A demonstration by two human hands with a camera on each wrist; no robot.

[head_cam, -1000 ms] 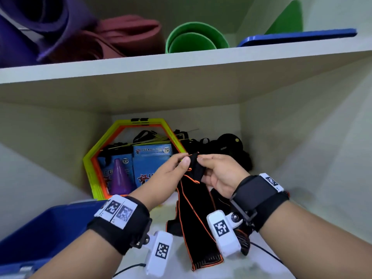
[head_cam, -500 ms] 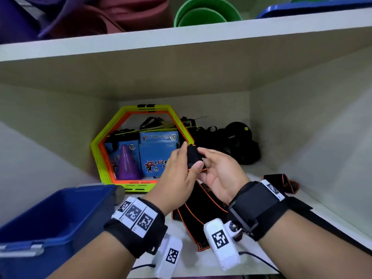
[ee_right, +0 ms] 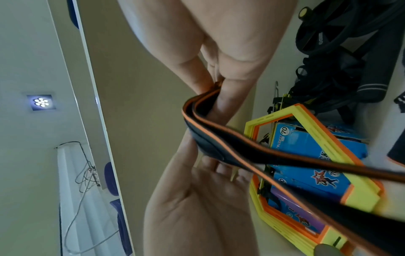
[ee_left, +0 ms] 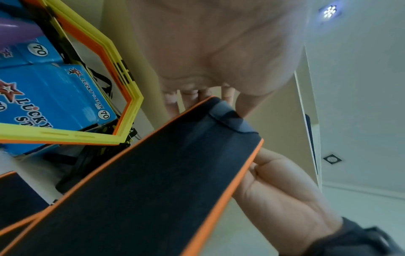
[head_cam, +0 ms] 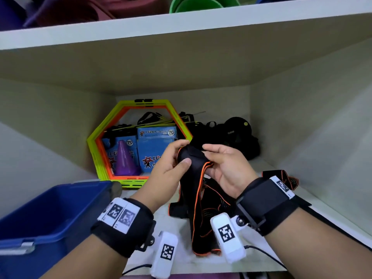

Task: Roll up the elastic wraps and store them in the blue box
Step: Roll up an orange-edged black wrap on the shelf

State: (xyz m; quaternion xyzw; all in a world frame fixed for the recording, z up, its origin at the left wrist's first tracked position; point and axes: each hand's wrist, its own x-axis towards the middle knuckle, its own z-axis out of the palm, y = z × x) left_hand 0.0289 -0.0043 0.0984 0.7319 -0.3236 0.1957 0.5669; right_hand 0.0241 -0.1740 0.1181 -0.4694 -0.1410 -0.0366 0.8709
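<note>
Both hands hold up the folded top end of a black elastic wrap with orange edging (head_cam: 194, 170) above the shelf. My left hand (head_cam: 177, 156) pinches it from the left, thumb on the front. My right hand (head_cam: 218, 158) grips it from the right, fingers curled over the top. The wrap's tail hangs down to the shelf board. In the left wrist view the wrap (ee_left: 153, 173) runs as a broad black band; in the right wrist view it (ee_right: 219, 136) is bent double between the fingers. A second wrap (head_cam: 281, 177) lies at the right. The blue box (head_cam: 46, 216) stands open at lower left.
A yellow-and-orange hexagon frame (head_cam: 96, 143) leans at the back with blue cartons (head_cam: 157, 146) and a purple cone (head_cam: 125, 160) behind it. Black straps and gear (head_cam: 235, 135) pile at the back right. A shelf board (head_cam: 181, 25) overhangs above; side walls close in.
The hands have kept working the wrap's top end, which now shows as a thicker fold. The view has tilted down, so more of the blue box and the second wrap show.
</note>
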